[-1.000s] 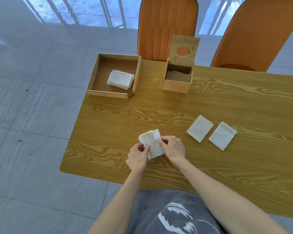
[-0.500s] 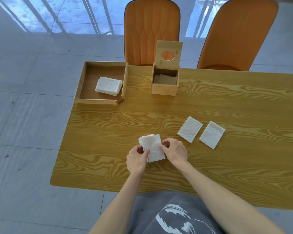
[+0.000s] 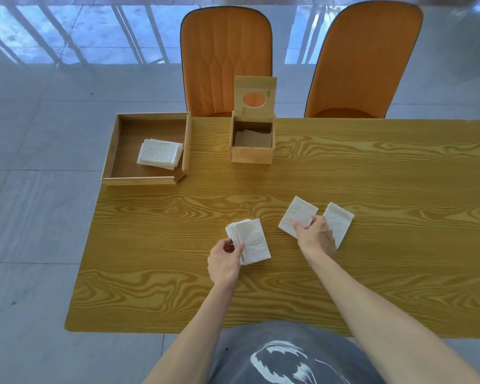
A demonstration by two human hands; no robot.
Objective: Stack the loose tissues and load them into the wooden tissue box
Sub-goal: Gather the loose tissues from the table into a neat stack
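Observation:
My left hand (image 3: pixel 224 260) grips a stack of white folded tissues (image 3: pixel 251 241) by its near left corner, resting on the wooden table (image 3: pixel 344 176). My right hand (image 3: pixel 315 235) lies over the near edge of a loose tissue (image 3: pixel 297 214), fingertips pinching it. A second loose tissue (image 3: pixel 340 221) lies just right of it, partly under my hand. The wooden tissue box (image 3: pixel 252 146) stands at the back with its lid (image 3: pixel 255 97) raised, a round hole in the lid.
A shallow wooden tray (image 3: pixel 114 151) at the table's back left corner holds another pile of tissues (image 3: pixel 160 153). Two orange chairs (image 3: pixel 226 59) (image 3: pixel 363 62) stand behind the table. The table's left edge drops to a tiled floor.
My right hand has let go of the stack and moved right onto the nearer loose tissue. The left hand still holds the stack.

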